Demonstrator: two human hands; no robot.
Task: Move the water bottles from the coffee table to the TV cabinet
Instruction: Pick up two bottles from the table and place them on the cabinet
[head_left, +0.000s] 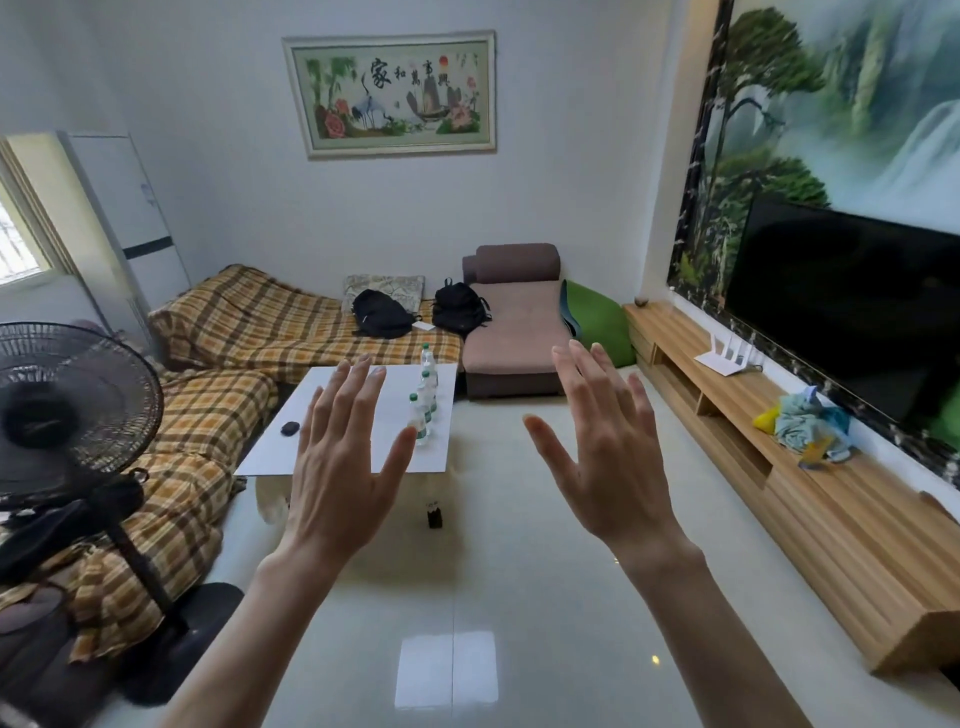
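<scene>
Wall embroidery (389, 93) reads 家和萬事興; green-labelled bottles (425, 400) unreadable; left hand (340, 457), right hand (605, 457) spread, empty.

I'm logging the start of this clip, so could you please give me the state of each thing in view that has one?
Left hand: open, raised, holding nothing.
Right hand: open, raised, holding nothing.
Bottles: upright, capped, in a row on the coffee table.
TV: off, screen dark.
Fan: blades not visibly spinning.
TV cabinet: no bottles on it.
Backpacks: lying on the sofa.
</scene>
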